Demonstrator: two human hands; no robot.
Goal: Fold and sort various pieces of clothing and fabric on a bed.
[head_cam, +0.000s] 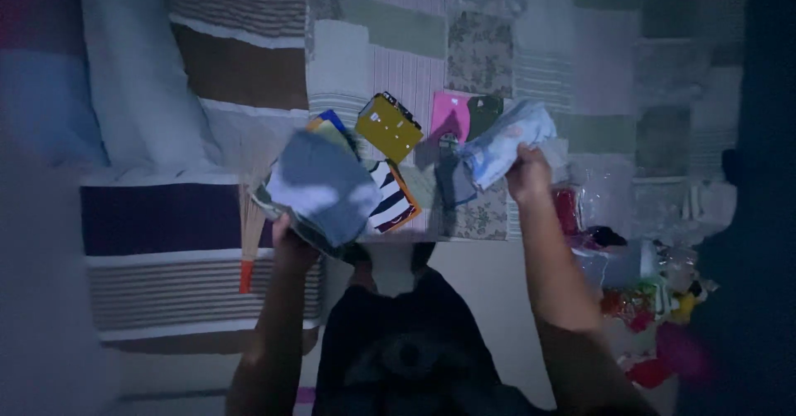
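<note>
Left hand (292, 246) fingers closed on soft grey-blue folded cloth stack (319, 186). Right hand (527, 174) fingers closed on crumpled pale printed cloth (506, 141), above the striped patchwork bedspread (398, 60).

Flat yellow card package (388, 126) on the bed, tilted, dark top edge. Pink card package (450, 116) just right of it. Striped black-and-white pack, orange-edged (391, 198), below yellow one. Clear plastic bags (609, 192) at right, contents unclear.

Left hand (290, 246) grips grey-blue folded cloths (319, 186) at centre; right hand (526, 174) grips pale cloth (507, 141), above patchwork bedspread (398, 47).
</note>
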